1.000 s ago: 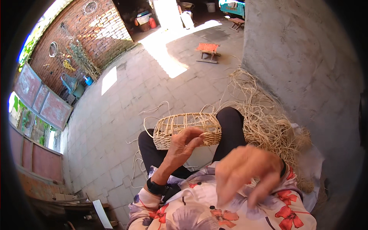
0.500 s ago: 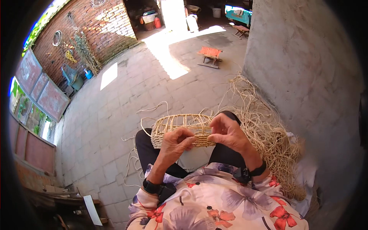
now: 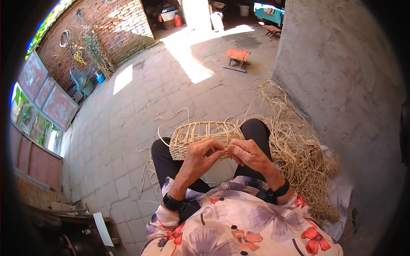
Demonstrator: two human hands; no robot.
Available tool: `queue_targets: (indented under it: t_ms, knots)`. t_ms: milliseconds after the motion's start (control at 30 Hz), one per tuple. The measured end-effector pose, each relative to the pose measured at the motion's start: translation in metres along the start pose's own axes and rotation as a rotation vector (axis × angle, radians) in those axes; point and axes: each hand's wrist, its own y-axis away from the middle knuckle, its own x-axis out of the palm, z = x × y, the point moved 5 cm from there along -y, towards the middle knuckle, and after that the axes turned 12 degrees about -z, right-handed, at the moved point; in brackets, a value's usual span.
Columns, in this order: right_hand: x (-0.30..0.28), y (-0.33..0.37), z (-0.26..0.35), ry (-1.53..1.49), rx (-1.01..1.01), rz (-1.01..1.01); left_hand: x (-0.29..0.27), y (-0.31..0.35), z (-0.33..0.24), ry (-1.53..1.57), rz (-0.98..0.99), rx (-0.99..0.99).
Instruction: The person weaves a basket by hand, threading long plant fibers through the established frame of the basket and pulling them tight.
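A straw-coloured basket [image 3: 177, 149] of woven cord rests across my thighs, its lower side densely woven and its far side an open frame of ribs. My left hand [image 3: 201, 158] is closed, thumb and fingers pinching the basket's near edge. Beside it my right hand [image 3: 250, 156] is closed too, its fingertips pressed together at the same edge and almost touching the left ones. Whatever thin strand lies between the right fingertips is hidden. Loose cord ends [image 3: 164, 129] stick out at the basket's left.
A large tangled heap of pale cord [image 3: 299, 170] lies at my right, against a grey plastered wall [image 3: 337, 85]. Ahead on the paved floor [image 3: 149, 98] stands a low folding stool [image 3: 236, 55] with an orange seat. Wooden furniture [image 3: 72, 222] is at the lower left.
My right hand has moved left and turned down, its spread fingers closing beside the left fingertips. The left hand has shifted slightly right. The view has shifted a little.
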Motion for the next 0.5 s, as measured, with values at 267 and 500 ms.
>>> queue_targets:
  t_ms: [267, 500]
  knots:
    - [-0.005, -0.006, -0.002, -0.036, 0.033, -0.056, 0.001, 0.002, 0.005, 0.067, -0.068, -0.035]
    - [-0.001, -0.046, 0.022, 0.017, -0.054, -0.04, -0.011, -0.011, 0.014, 0.15, -0.187, -0.219]
